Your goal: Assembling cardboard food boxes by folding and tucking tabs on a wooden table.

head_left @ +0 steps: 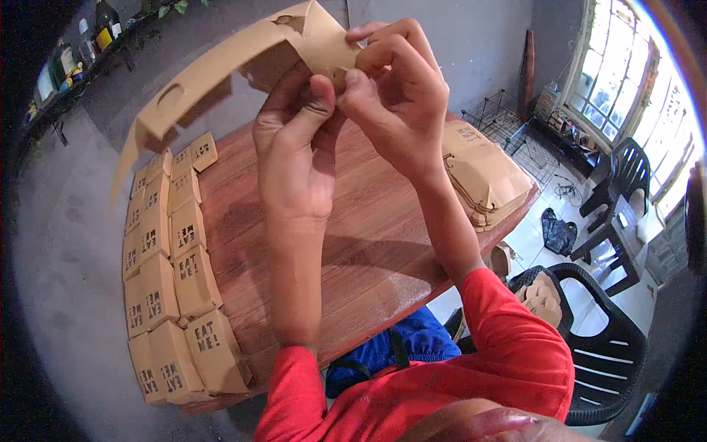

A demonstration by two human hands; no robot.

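A partly folded brown cardboard box is held up in the air above the table. Its long flap with an oval cut-out stretches out to the left, while one corner is bent up near my fingers. My left hand grips its lower edge from underneath, thumb up and fingers partly hidden behind the board. On the same corner my right hand pinches the card between thumb and fingers, close to the left thumb. Along the table's left side stand several folded brown boxes with dark print, packed in rows.
A stack of flat cardboard blanks lies at the right end of the reddish wooden table. Behind my right elbow is a black plastic chair with more cardboard pieces. Bottles line a shelf at the far left.
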